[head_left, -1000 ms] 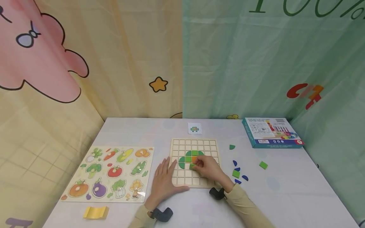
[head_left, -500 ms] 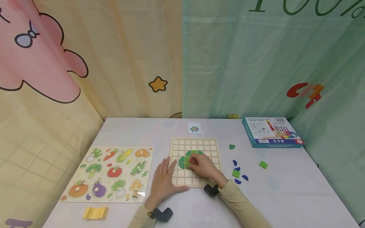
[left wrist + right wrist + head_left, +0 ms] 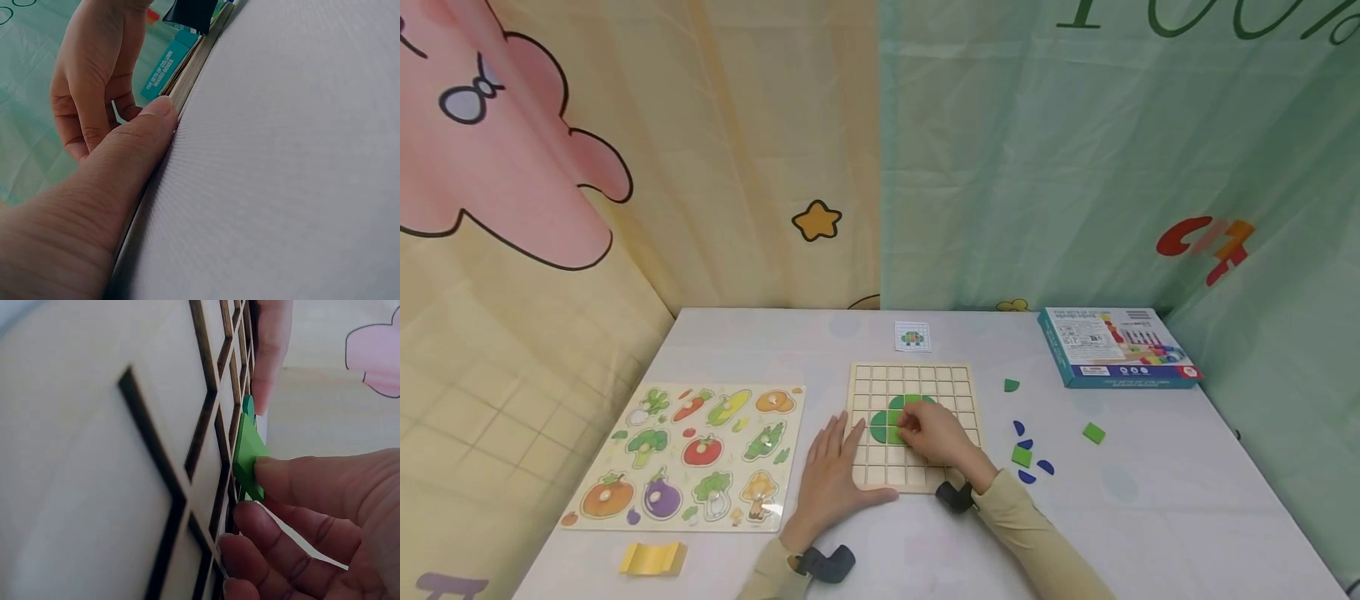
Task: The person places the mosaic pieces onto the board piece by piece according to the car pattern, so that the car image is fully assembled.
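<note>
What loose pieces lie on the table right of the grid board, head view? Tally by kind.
Blue half-discs: 4
Green squares: 2
Green quarter-disc: 1
Total: 7

L hand (image 3: 831,477) laid down, fingers straightened, thumb splayed; R hand (image 3: 937,435) angled L, fingers curled w/ thumb extended.
</note>
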Available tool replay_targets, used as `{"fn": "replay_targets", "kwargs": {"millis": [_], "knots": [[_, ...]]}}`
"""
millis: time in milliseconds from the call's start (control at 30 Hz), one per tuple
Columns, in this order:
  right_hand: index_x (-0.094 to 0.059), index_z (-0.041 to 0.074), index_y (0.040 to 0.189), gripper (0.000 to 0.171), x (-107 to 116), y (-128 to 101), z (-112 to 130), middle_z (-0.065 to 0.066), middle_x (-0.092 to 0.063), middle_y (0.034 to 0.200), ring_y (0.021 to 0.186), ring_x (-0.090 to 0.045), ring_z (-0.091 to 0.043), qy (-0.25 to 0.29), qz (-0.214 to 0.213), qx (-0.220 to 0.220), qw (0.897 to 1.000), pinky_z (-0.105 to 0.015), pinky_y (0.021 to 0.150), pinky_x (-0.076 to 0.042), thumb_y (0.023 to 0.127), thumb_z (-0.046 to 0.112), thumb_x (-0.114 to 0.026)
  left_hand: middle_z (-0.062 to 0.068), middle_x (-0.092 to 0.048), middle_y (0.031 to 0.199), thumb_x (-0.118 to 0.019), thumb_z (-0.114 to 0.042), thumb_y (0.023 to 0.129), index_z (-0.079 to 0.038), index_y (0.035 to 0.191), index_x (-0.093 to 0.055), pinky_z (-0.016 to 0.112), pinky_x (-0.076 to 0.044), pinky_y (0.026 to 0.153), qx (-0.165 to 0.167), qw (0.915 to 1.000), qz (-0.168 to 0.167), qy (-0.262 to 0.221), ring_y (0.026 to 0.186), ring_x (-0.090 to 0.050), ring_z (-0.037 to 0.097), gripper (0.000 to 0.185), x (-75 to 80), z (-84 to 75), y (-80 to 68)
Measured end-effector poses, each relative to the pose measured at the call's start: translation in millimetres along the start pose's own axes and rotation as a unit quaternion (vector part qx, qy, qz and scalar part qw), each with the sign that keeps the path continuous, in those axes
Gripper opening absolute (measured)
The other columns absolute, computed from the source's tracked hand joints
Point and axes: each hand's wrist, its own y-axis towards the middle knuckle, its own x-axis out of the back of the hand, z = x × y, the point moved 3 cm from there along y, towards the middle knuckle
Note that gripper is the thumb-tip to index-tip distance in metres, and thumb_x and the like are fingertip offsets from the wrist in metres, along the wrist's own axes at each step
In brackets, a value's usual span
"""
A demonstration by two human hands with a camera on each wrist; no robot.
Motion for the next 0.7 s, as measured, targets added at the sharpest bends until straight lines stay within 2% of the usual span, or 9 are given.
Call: {"fn": "replay_targets", "kwargs": {"millis": [233, 433, 533, 700], "knots": [[-0.066, 0.012, 0.078, 0.008, 1.1, -0.1, 1.2, 0.008, -0.056, 0.07, 0.063, -0.051, -0.007, -0.006, -0.014, 0.004, 1.0, -0.024, 0.055, -0.045, 0.083, 0.011, -0.073, 0.016, -0.018, 0.155, -0.056, -0.087, 0.059, -0.012, 0.148, -0.033, 0.045, -0.011, 0.113, 0.002, 1.0, 0.003, -0.001, 0.141, -0.012, 0.031, 0.119, 0.0, -1.0, 0.9], [-0.068, 0.011, 0.078, 0.007, 2.6, -1.9, 0.3, 0.007, -0.057, 0.07, 0.063, -0.051, -0.007, -0.007, -0.009, -0.004, 1.0, -0.024, 0.056, -0.045, 0.081, 0.012, -0.075, 0.016, -0.017, 0.155, -0.056, -0.087, 0.059, -0.012, 0.149, -0.032, 0.045, -0.01, 0.113, 0.004, 1.0, 0.008, 0.0, 0.141, -0.012, 0.032, 0.119, 0.4, -1.9, 1.5], [-0.071, 0.008, 0.086, 0.007, 3.2, -6.1, -0.5, 0.008, -0.056, 0.071, 0.064, -0.05, -0.008, 0.004, 0.007, -0.002, 1.0, -0.024, 0.056, -0.044, 0.082, 0.013, -0.074, 0.016, -0.017, 0.155, -0.057, -0.086, 0.06, -0.012, 0.149, -0.032, 0.045, -0.01, 0.113, 0.003, 1.0, 0.008, -0.002, 0.141, -0.012, 0.032, 0.118, 0.8, -2.3, 1.3], [-0.069, 0.005, 0.107, 0.024, 8.0, -20.3, -2.9, 0.009, -0.054, 0.076, 0.067, -0.049, -0.009, 0.042, 0.038, 0.021, 0.998, -0.024, 0.057, -0.044, 0.086, 0.016, -0.071, 0.016, -0.018, 0.155, -0.058, -0.086, 0.059, -0.013, 0.149, -0.032, 0.045, -0.01, 0.113, 0.004, 1.0, 0.007, -0.001, 0.141, -0.012, 0.032, 0.118, 1.9, -2.5, 1.0]]}}
